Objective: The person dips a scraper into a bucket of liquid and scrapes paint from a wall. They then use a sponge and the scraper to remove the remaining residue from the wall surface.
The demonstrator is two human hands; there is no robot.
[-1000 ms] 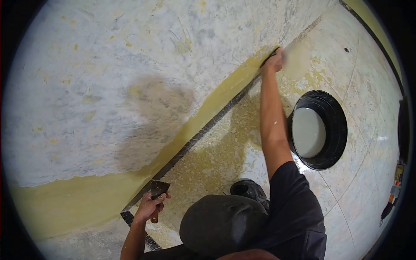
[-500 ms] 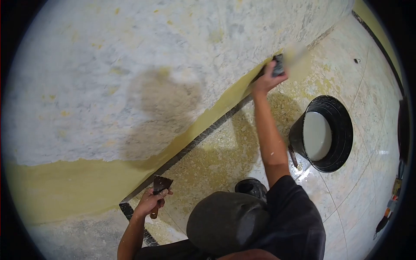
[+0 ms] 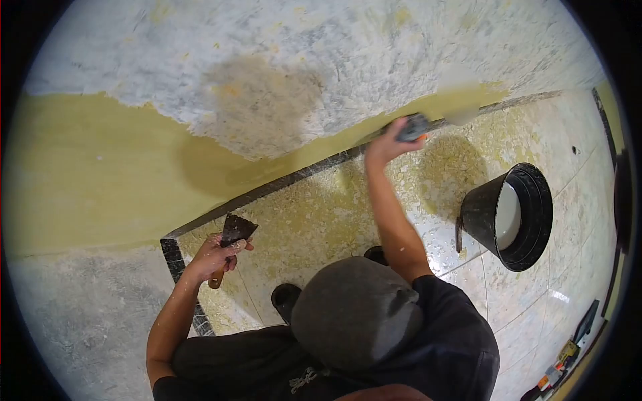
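My left hand (image 3: 219, 257) is closed round the wooden handle of a scraper (image 3: 239, 229), its broad dark blade pointing up, close to the foot of the wall. My right hand (image 3: 388, 144) reaches forward to the low edge of the wall and grips a dark grey, blocky tool (image 3: 413, 127) with an orange spot. Its exact kind I cannot tell. The tool overlaps the band of yellow paint (image 3: 321, 148) just above the dark baseboard strip (image 3: 281, 182). Higher up, the wall (image 3: 374, 60) is patchy white and grey.
To the right stands a black bucket (image 3: 481, 207) with whitish liquid (image 3: 508, 215) inside. Yellow flakes (image 3: 328, 214) litter the tiled floor along the wall. Several tools (image 3: 558, 367) lie at the far right edge. A grey cap (image 3: 354, 314) and dark shoe (image 3: 285, 301) show below.
The view has turned and shifted, so the wall edge lies flatter. My right hand and its tool appear lower and further left; the left hand still holds the scraper.
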